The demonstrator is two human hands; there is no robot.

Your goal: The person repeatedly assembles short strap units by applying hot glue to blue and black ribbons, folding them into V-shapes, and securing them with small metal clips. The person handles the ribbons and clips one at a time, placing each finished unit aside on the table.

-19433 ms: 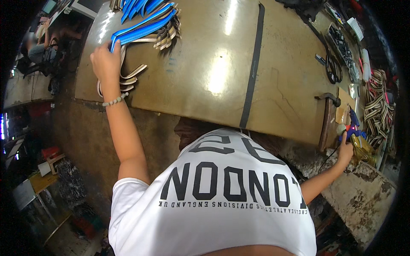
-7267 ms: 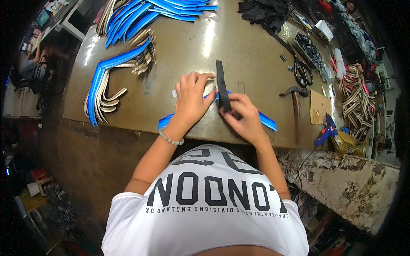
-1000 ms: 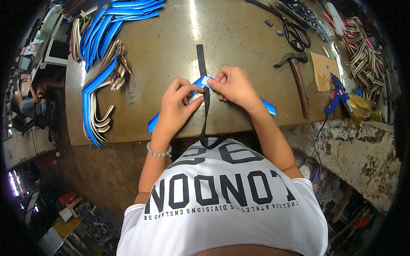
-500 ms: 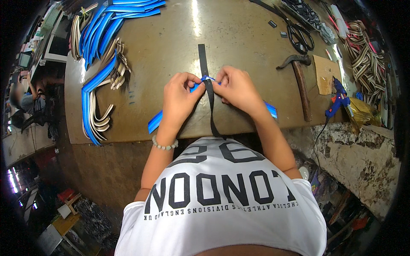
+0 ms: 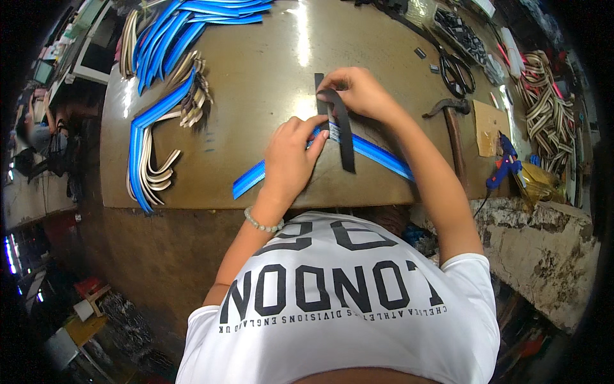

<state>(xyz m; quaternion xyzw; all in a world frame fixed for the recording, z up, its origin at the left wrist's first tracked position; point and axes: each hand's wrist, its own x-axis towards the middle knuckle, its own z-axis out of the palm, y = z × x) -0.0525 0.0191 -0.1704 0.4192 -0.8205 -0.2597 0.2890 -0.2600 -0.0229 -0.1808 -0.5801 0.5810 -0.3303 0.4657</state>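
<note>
A blue webbing strap [image 5: 382, 157] lies bent in a wide V on the table, its peak under my hands. A black webbing strap [image 5: 346, 137] crosses it at the peak; one end lies flat away from me and the rest arches over toward me. My left hand [image 5: 291, 153] is closed at the crossing, thumb and fingertips pinching the straps there. Just beyond it, my right hand [image 5: 358, 93] pinches the black strap at the top of its arch. The crossing is partly hidden by my left fingers.
Bundles of blue straps [image 5: 167, 38] and beige-and-brown straps [image 5: 163, 173] lie at left. To the right are a hammer [image 5: 455, 137], black scissors [image 5: 457, 73], cardboard [image 5: 485, 128], a blue glue gun [image 5: 505, 163], small black buckles [image 5: 420, 53] and more striped straps [image 5: 543, 115].
My right hand has moved up and away from me, lifting the black strap's near end off the table edge and folding it over. My left hand has shifted slightly right, staying at the crossing.
</note>
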